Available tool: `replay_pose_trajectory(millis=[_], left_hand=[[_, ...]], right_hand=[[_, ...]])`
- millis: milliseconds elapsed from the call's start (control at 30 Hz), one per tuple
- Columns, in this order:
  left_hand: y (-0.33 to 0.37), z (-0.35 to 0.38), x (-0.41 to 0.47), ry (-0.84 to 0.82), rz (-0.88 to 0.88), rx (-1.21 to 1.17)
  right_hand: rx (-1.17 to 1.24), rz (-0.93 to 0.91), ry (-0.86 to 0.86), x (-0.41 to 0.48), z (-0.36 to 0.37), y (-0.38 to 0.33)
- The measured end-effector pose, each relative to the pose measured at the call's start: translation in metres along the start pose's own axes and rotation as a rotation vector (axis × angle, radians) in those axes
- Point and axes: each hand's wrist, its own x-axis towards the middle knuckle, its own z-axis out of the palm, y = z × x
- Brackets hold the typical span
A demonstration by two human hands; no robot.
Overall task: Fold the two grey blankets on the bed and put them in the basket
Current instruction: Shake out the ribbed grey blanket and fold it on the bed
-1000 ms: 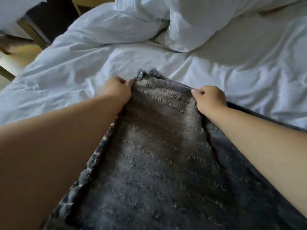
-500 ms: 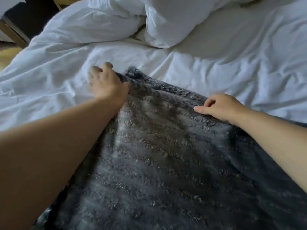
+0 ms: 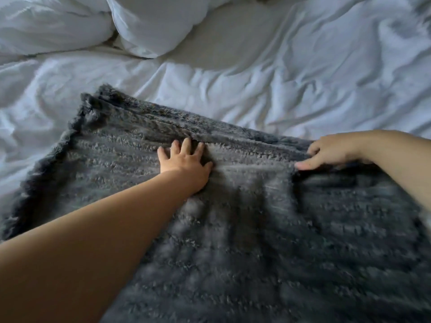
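Observation:
A fluffy grey blanket (image 3: 245,241) lies spread over the near part of the bed, its far edge running from upper left to right. My left hand (image 3: 186,160) lies flat on the blanket just below that far edge, fingers spread and straight. At the far edge further right, my right hand (image 3: 331,151) has its fingers curled over the hem and its thumb stretched out on top of the pile. A second blanket and the basket are not in view.
The rumpled white sheet (image 3: 291,85) of the bed fills the far half of the view. A white duvet and pillow (image 3: 149,24) are bunched at the back left.
My left hand let go of the blanket's left corner and slid right, now flat near the middle. The right hand moved right along the edge. The blanket lies wider and flatter.

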Motion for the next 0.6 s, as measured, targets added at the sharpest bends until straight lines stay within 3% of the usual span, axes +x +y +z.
replay_pose_trajectory(millis=[100,167,267,400,467,500,533,600], left_hand=[[0.045,-0.006,-0.013,0.052,-0.069,-0.083],[0.083,-0.007,-0.03,0.109,0.059,-0.114],[0.138,-0.001,-0.046,0.11,0.252,-0.164],[0.172,0.013,-0.029,-0.05,0.212,-0.107],[0.169,0.027,-0.017,-0.024,0.209,-0.095],[0.166,0.036,-0.013,0.012,0.218,-0.111],[0.164,0.045,-0.008,0.056,0.227,-0.134],[0.164,0.061,-0.001,0.123,0.23,-0.171]], right_hand=[[-0.073,0.152,-0.119,-0.018,-0.007,0.054],[-0.18,0.249,-0.061,-0.023,-0.011,0.08],[-0.273,0.353,0.138,-0.023,-0.015,0.112],[0.009,0.567,0.568,-0.01,0.004,0.133],[0.018,0.462,0.884,-0.014,0.024,0.111],[-0.012,0.302,1.004,-0.019,0.04,0.097],[-0.016,0.119,1.083,-0.022,0.059,0.081],[-0.029,-0.101,1.057,-0.026,0.108,0.065]])
